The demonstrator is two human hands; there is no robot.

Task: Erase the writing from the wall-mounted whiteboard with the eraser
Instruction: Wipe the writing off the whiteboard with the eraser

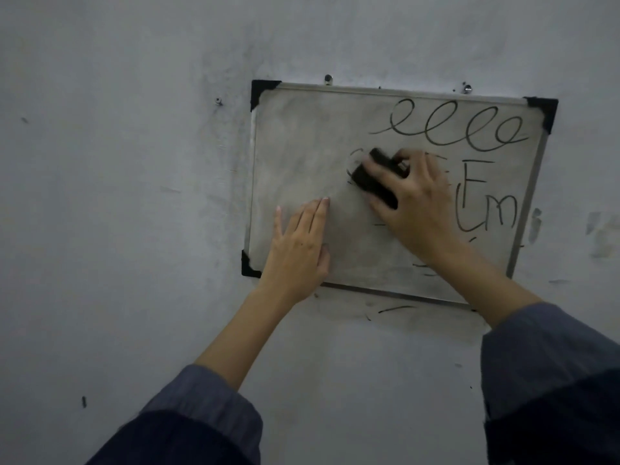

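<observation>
Wall (117, 196) on the far left: grey, scuffed, a screw or anchor stuck in it just left of the board's top corner.

Whiteboard (295, 146) hangs tilted in our view, black plastic corners, metal frame. Its left half is wiped to a grey smear, no legible writing there.

Our left hand (298, 243) lies flat on the lower-left of the board, fingers straight and together, thumb out, gripping nothing. We read that as bracing: the board appears to hang from the two screws along its top edge, so pressing it to the wall would stop it swinging under the wiping.

Mid-board, our right hand (412, 196) is clamped on the eraser (372, 179), a dark block, fingers spread over its back and curled round its edges, pad against the surface. It sits just left of centre, on a half-rubbed curved mark, at the boundary between wiped and unwiped areas. Palm-over-top grip makes sense for pressure.

Right of the hand: the writing (483, 203) that remains. A looped scrawl across the top right, block letters below it, and some strokes near the bottom edge partly hidden by the right forearm.

Stray marker lines on the wall below the frame and smudges to its right are off the board, so not our job.

We'd judge it roughly half done; the right half is left.
</observation>
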